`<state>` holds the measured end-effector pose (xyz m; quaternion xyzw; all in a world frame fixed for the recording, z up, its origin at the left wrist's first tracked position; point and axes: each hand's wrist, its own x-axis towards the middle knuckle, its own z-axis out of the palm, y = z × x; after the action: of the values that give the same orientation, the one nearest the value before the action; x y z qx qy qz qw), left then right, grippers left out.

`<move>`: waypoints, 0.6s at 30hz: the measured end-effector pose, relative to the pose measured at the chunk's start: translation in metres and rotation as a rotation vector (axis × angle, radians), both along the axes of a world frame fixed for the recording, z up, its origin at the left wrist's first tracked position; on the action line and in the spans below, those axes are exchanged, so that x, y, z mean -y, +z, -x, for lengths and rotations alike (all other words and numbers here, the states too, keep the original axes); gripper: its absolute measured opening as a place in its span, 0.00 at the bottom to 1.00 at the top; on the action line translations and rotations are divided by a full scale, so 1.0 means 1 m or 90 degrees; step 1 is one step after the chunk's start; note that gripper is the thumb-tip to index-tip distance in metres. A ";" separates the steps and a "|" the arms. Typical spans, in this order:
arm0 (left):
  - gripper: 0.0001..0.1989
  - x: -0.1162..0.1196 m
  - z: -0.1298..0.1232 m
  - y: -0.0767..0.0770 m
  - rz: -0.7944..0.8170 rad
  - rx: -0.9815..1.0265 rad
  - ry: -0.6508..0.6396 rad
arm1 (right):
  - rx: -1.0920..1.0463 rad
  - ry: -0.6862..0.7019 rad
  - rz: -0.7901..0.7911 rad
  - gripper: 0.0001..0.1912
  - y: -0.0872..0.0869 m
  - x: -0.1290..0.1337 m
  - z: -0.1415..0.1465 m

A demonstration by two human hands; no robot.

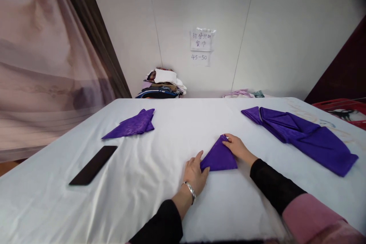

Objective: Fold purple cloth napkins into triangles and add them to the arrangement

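A purple cloth (220, 157), folded into a triangle, lies on the white-covered table between my hands. My right hand (235, 147) pinches its top corner between thumb and fingers. At the cloth's left corner is my left hand (195, 172), a silver bracelet on its wrist; its thumb and fingers are spread, touching the cloth's edge. Another folded purple napkin (133, 125) with pointed ends rests at the back left. To the right lies a longer bundle of purple cloth (303, 133), gathered near its far end.
A dark flat rectangular object (93, 165) lies on the white tablecloth (137, 206) at the left. Behind the table are a pile of folded fabrics (162, 83) and some pinkish cloth (240, 93). A red basket (337, 105) stands beyond the right edge; a curtain hangs at the left.
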<state>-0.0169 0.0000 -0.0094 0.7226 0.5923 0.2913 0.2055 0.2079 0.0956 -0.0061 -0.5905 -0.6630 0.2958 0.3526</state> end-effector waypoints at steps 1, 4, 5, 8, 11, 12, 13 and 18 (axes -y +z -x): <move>0.28 -0.001 0.001 0.000 -0.002 0.000 0.001 | -0.010 0.000 0.000 0.14 0.000 -0.001 -0.001; 0.24 -0.004 0.001 -0.001 -0.025 0.006 -0.002 | -0.035 0.000 -0.003 0.18 0.000 -0.006 0.000; 0.23 -0.005 0.001 -0.002 -0.035 0.009 -0.004 | -0.040 -0.002 -0.004 0.19 0.000 -0.009 0.001; 0.19 -0.007 0.000 -0.002 -0.052 0.013 -0.002 | -0.041 -0.012 -0.008 0.21 -0.002 -0.017 0.005; 0.16 -0.007 0.000 -0.001 -0.051 0.009 0.015 | -0.025 -0.028 -0.015 0.20 -0.005 -0.021 0.008; 0.15 -0.007 0.000 -0.001 -0.047 0.009 0.020 | -0.018 -0.034 -0.017 0.20 -0.006 -0.021 0.008; 0.14 -0.006 0.000 0.000 -0.043 0.011 0.024 | -0.011 -0.040 -0.021 0.20 -0.007 -0.020 0.009; 0.12 -0.005 0.000 0.002 -0.030 0.027 0.028 | 0.023 -0.068 -0.037 0.18 -0.012 -0.018 0.007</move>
<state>-0.0166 0.0054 -0.0078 0.7078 0.5965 0.3245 0.1947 0.2005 0.1140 -0.0181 -0.6197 -0.6450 0.2463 0.3731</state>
